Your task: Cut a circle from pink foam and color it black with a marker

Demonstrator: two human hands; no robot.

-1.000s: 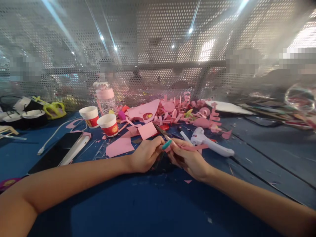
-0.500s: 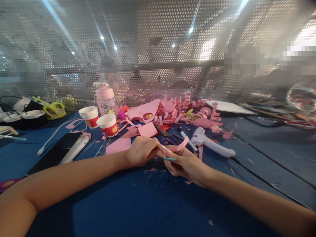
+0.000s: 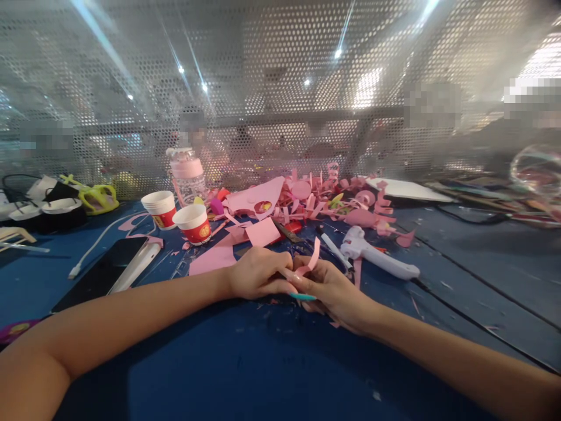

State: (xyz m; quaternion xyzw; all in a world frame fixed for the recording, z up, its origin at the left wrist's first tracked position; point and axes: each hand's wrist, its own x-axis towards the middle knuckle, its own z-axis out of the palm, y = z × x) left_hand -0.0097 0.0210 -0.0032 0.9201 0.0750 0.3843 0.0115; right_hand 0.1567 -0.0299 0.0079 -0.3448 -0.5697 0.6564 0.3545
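Observation:
A narrow pink strip (image 3: 314,257), apparently paper or foam, curls upward between my two hands. My right hand (image 3: 339,292) is closed, pinching the strip with thumb and fingers. Against it, my left hand (image 3: 258,272) is closed too, its fingertips meeting the right fingers at the strip's lower end, which they hide. A slim teal piece (image 3: 303,297) juts from the left thumb tip; whether it is a long nail or a separate thing I cannot tell. Just behind the hands lie pink sheets (image 3: 262,232) and a white marker-like pen (image 3: 335,248).
A white glue gun (image 3: 379,257) lies at right with its black cord trailing. Pink scraps (image 3: 302,193) heap along the perforated screen. Two paper cups (image 3: 193,225), a bottle (image 3: 187,172) and a black phone (image 3: 100,272) are at left.
The pink strip has swung from leaning right to standing more upright. My left thumb has shifted slightly down and right, showing more of the teal piece.

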